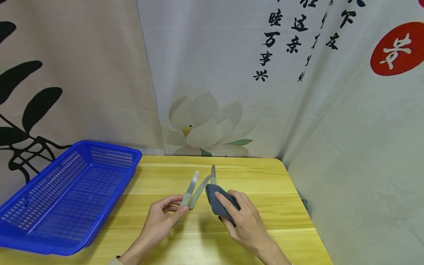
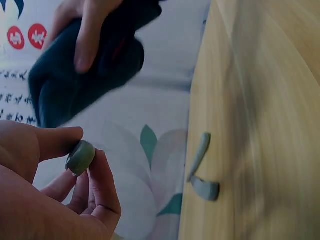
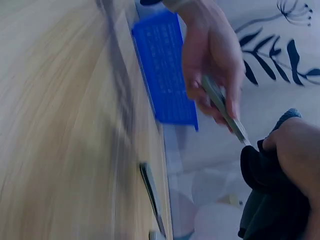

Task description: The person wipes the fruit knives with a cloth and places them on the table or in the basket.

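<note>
In the head view my left hand [image 1: 160, 218] pinches a small knife [image 1: 187, 197] by its pale green handle, blade pointing up and away. The handle's butt end [image 2: 81, 158] shows between thumb and fingers in the left wrist view. My right hand [image 1: 246, 222] grips a bunched dark blue-grey cloth [image 1: 216, 202], just right of the held knife. Two more knives with similar green handles lie on the table beyond the hands: one slanted [image 1: 198, 193], the other [image 1: 213, 173] partly hidden behind the cloth. In the right wrist view the held knife's blade [image 3: 246, 140] reaches the cloth's edge.
A blue plastic basket [image 1: 81, 198] with mesh walls stands at the left of the yellow wood-grain table [image 1: 265, 176]. Behind the table hangs a printed curtain [image 1: 212, 73] with a lotus and black characters; another light fabric wall [image 1: 361, 154] borders the right side.
</note>
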Available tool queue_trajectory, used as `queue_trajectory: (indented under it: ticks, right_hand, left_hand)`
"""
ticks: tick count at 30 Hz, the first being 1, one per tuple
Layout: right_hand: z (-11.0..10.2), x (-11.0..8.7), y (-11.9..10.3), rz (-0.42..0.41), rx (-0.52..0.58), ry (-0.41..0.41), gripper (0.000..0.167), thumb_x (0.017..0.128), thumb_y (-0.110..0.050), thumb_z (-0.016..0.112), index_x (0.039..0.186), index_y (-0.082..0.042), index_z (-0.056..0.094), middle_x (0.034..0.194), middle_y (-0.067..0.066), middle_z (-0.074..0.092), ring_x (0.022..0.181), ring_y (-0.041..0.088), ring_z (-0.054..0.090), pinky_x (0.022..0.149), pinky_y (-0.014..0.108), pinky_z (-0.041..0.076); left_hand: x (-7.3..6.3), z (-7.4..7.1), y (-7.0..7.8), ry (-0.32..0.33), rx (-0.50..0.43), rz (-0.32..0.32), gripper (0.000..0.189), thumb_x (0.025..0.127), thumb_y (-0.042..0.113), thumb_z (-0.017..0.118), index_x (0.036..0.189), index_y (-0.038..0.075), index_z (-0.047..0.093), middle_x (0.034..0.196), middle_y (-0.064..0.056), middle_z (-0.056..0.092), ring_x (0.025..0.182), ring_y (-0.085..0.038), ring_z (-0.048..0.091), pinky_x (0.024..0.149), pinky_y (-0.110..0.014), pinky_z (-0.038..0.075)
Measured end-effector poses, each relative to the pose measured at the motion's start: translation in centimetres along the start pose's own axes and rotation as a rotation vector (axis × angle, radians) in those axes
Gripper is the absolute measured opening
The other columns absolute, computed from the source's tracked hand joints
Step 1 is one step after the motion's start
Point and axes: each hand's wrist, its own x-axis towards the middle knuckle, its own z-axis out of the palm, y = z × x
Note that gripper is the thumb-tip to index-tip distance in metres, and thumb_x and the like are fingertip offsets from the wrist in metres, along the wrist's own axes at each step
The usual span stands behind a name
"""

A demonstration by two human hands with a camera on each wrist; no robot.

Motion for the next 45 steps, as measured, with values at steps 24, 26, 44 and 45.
queue_trajectory:
  ticks: [24,26,44,45]
  right_hand:
    - [1.0,2.9,-0.4,-0.095,-0.179,0.013,0.078,0.091,-0.019,0.087,0.164,-0.03,0.06,0.133,0.015,0.068,0.101,0.026,0.061,0.087,0.04,0.06]
    - [1.0,3.0,0.2,-0.09,-0.184,0.03,0.079,0.092,-0.018,0.085,0.165,-0.028,0.059,0.133,0.017,0.068,0.101,0.027,0.061,0.087,0.042,0.06]
    - [-0.6,2.7,2.0,-0.028,-0.086,0.149,0.067,0.097,-0.013,0.075,0.162,-0.019,0.062,0.13,0.023,0.068,0.103,0.032,0.065,0.086,0.049,0.061]
    - [-0.6,2.7,1.5,-0.053,-0.084,0.14,0.066,0.099,-0.015,0.073,0.163,-0.019,0.061,0.131,0.022,0.068,0.102,0.031,0.065,0.086,0.048,0.061]
  left_hand:
    - [-2.1,0.3,1.9,-0.186,-0.003,0.06,0.046,0.101,0.013,0.085,0.145,0.001,0.075,0.13,-0.016,0.078,0.099,-0.01,0.069,0.069,-0.021,0.056]
    - [-2.2,0.3,1.9,-0.192,-0.013,0.057,0.046,0.101,0.012,0.085,0.145,0.001,0.075,0.128,-0.016,0.078,0.098,-0.01,0.07,0.069,-0.022,0.056]
    - [-2.2,1.0,2.4,-0.097,-0.038,-0.013,0.04,0.098,0.011,0.086,0.138,0.01,0.078,0.115,-0.012,0.076,0.099,-0.017,0.07,0.068,-0.025,0.059]
    - [-2.2,1.0,2.4,-0.088,-0.033,-0.016,0.04,0.098,0.012,0.086,0.137,0.011,0.078,0.115,-0.011,0.076,0.099,-0.017,0.07,0.068,-0.025,0.059]
